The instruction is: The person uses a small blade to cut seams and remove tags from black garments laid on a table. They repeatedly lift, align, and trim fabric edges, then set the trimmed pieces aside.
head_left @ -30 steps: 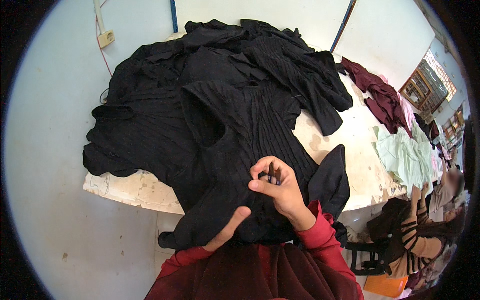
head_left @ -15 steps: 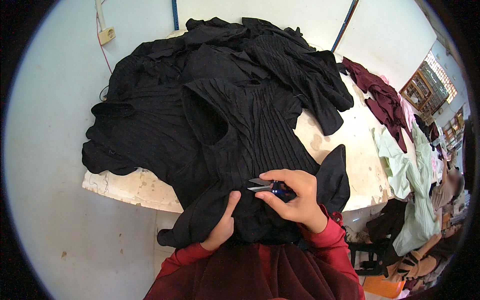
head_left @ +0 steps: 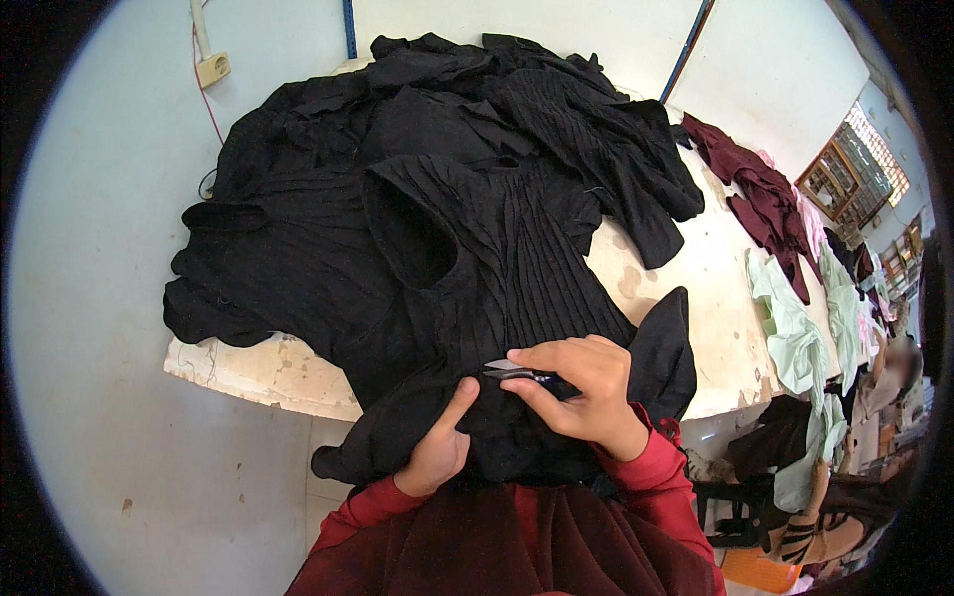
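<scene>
Across my lap and the table edge lies a black pleated garment [head_left: 542,263], its round opening facing up in front of me. My left hand [head_left: 440,449] grips the near part of this cloth, thumb on top and fingers hidden in the fabric. Small thread snips [head_left: 509,371] sit between the thumb and fingers of my right hand [head_left: 579,389]. Their blades are nearly closed, with the tips pointing left just above the cloth, close to my left thumb. Whether a thread lies between the blades is too small to tell.
More black garments [head_left: 427,124] are heaped behind on the pale worn table [head_left: 730,338]. Maroon cloth [head_left: 745,174] lies at its right. Beyond, another person handles a pale green garment [head_left: 795,343]. A wall with a socket [head_left: 213,70] stands at the left.
The snips' blades have come together and tilted slightly, with my right hand shifting a little left. At the right, the pale green garment has been moved by the other person.
</scene>
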Available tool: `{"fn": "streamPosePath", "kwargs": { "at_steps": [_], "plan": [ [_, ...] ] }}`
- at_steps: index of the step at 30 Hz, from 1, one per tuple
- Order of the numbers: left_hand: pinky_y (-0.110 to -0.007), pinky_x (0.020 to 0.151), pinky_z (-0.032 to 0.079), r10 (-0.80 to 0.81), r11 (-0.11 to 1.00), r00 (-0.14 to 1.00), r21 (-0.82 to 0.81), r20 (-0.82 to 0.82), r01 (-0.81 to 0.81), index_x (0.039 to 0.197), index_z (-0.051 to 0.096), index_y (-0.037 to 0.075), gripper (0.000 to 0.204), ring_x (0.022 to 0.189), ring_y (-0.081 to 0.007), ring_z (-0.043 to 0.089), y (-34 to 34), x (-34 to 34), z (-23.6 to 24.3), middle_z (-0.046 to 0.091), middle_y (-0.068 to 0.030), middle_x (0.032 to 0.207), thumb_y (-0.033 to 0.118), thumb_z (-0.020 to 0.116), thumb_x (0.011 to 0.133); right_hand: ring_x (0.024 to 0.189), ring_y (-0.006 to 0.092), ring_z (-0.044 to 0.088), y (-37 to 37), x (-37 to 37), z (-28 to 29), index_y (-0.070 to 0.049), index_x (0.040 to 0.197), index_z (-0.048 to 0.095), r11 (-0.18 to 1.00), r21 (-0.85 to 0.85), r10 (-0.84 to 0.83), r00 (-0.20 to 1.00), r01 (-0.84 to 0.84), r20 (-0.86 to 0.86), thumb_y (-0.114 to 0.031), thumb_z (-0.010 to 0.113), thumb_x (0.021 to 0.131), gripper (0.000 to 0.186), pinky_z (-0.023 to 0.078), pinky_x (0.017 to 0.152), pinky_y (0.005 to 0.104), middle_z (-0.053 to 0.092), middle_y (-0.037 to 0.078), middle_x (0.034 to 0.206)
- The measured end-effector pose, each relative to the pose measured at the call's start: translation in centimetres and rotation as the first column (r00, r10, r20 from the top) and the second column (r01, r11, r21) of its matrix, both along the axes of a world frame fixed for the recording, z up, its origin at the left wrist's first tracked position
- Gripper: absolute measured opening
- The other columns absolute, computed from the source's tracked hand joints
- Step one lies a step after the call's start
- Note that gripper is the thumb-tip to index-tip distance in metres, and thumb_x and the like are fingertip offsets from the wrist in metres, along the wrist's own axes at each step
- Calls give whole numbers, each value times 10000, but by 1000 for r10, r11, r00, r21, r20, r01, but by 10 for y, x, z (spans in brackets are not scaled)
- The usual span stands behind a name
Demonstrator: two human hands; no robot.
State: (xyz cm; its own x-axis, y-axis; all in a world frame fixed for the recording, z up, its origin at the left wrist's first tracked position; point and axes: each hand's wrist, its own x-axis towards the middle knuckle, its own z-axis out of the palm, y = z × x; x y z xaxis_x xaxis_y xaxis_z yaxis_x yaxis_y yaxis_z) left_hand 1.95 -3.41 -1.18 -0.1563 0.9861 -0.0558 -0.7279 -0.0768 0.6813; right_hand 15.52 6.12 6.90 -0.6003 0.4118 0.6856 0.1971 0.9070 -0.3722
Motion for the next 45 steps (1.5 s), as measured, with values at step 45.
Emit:
{"fn": "streamPosePath", "kwargs": {
  "at_steps": [45],
  "plan": [
    [-317,823,487,300,876,264,155,-917,-456,1049,642,-50,380,902,-292,652,-10,-1,21,668,-167,1035,294,623,890,639,224,657,13,0,28,-129,869,699,988,-56,150,968,-142,201,-253,738,722,197,494,575,300,682,50,743]
  ]
}}
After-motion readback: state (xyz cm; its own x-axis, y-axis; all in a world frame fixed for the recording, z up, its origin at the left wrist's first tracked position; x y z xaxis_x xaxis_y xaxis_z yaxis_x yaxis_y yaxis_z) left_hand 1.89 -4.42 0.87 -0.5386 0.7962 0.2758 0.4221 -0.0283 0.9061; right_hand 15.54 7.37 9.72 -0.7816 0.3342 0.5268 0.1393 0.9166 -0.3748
